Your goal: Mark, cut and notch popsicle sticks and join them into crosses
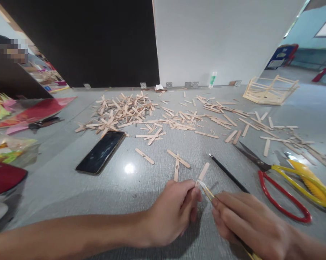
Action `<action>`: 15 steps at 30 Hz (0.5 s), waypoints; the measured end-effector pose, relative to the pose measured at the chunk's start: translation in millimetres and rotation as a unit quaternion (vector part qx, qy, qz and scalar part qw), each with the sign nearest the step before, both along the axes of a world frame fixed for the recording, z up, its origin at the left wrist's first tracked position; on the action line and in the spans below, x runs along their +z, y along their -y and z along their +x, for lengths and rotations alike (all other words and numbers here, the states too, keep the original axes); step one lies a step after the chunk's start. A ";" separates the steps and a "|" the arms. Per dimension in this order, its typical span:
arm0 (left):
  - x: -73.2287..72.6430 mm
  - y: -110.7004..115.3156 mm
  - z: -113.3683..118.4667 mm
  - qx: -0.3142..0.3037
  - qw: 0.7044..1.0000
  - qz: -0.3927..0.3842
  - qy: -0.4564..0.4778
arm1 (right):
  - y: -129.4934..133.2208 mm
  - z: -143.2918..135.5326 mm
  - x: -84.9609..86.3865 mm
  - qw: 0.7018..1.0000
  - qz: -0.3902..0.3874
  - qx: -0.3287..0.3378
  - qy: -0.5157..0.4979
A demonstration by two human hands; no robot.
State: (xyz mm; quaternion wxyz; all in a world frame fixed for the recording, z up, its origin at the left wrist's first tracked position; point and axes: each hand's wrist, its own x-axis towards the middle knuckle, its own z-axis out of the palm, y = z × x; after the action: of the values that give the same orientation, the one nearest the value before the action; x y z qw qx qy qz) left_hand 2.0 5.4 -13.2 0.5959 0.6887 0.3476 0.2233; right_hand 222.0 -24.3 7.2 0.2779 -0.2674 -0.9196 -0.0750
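Working a slim yellow-handled knife (208,193), finger-pinched in the right hand (246,218), on a pale round-ended wooden stick (204,172) finger-clamped in the left hand (173,207), best done gently tbh.

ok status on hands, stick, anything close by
Left hand pinching wooden craft stick; right hand gripping yellow craft knife, blade at stick; black pen or pencil, red-and-yellow scissors nearby.

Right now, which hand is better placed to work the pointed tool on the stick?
Probably the right hand: it grips the pointed tool, with its tip at the wooden stick. The left hand pinches that stick's near end, so it seems better suited to steadying.
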 end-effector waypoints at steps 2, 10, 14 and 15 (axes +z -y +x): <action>-0.1 0.0 0.6 -0.005 1.000 0.010 -0.002 | -0.4 0.3 1.6 1.000 -0.011 0.008 0.020; 6.2 -2.0 1.4 -0.012 0.998 0.056 -0.016 | -3.0 1.6 18.8 0.993 -0.056 0.044 0.090; 6.5 -3.7 1.2 -0.021 0.997 0.075 -0.021 | -4.3 2.9 17.5 0.995 -0.061 0.016 0.079; 6.1 -4.2 1.3 -0.023 0.996 0.078 -0.022 | -3.8 3.4 13.9 0.996 -0.056 0.006 0.065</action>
State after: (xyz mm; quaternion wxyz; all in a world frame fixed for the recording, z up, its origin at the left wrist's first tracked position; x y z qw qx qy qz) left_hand 3.2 9.6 -7.0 0.5373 0.7460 0.3260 0.2205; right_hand 225.5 -20.5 21.1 0.2030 -0.2714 -0.9400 -0.0392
